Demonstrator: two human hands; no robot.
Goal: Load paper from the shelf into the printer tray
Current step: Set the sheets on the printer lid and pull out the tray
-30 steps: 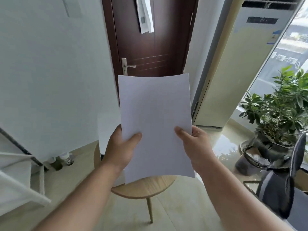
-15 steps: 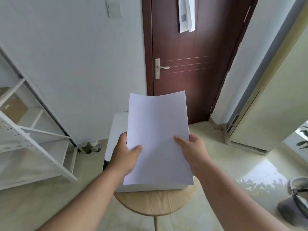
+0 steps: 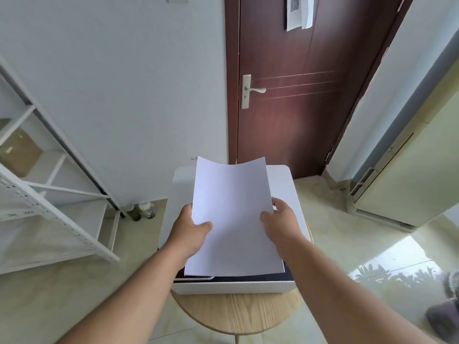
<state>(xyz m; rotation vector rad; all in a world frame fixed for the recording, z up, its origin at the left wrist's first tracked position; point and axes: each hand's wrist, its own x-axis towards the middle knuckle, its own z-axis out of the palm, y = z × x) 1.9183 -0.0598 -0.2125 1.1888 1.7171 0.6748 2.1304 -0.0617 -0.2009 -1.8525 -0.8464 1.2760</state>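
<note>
A white box-shaped printer (image 3: pixel 293 194) sits on a round light-wood stool (image 3: pixel 236 311) that stands on the glossy tiled floor (image 3: pixel 347 256). A sheaf of white paper (image 3: pixel 233 219) is held above the printer, the left hand (image 3: pixel 188 232) on its left edge and the right hand (image 3: pixel 283 227) on its right. Left of the stool stands a white metal shelf rack (image 3: pixel 57 207) with a brown cardboard box (image 3: pixel 19 152) on it. Behind the printer is a dark brown wooden door (image 3: pixel 298 108); a tall cream cabinet unit (image 3: pixel 409 182) stands to the right.

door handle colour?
Silver-toned metal door handle on a matching plate, against the dark brown door; head view.
</note>
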